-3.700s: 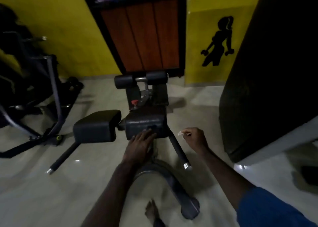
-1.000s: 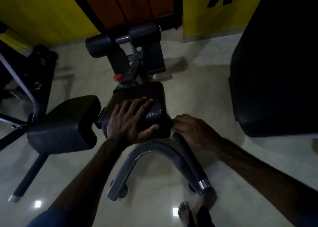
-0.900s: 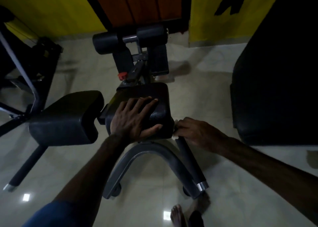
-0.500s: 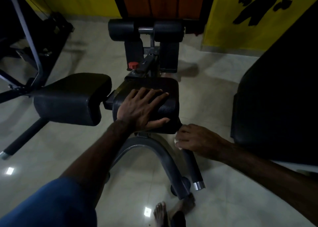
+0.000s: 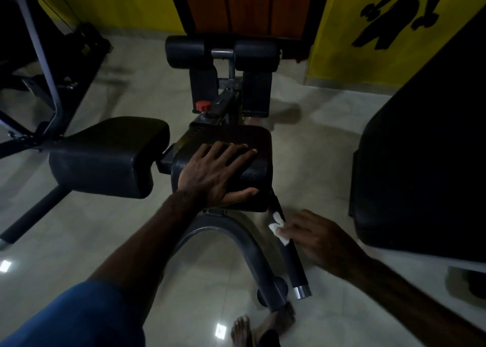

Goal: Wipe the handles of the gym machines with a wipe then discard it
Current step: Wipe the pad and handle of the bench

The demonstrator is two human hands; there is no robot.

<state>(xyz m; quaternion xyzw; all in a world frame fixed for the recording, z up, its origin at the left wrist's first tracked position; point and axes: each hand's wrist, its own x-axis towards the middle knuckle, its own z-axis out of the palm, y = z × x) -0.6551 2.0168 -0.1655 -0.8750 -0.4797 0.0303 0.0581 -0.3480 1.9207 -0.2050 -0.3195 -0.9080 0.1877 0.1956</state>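
Observation:
A black gym bench machine stands on the pale floor. My left hand rests flat with spread fingers on its right pad. Below that pad a black handle bar with a silver end cap slants down to the right. My right hand holds a small white wipe against the upper part of this handle, fingers curled over it. A second handle sticks out at the lower left, under the left pad.
Two foam rollers and a red knob sit at the machine's far end. Another machine frame stands at left. A large dark padded unit fills the right. My bare feet are by the curved grey base leg.
My right hand has slid down the right handle with the wipe, away from the pad. My left hand has stayed on the pad. The view has tilted slightly.

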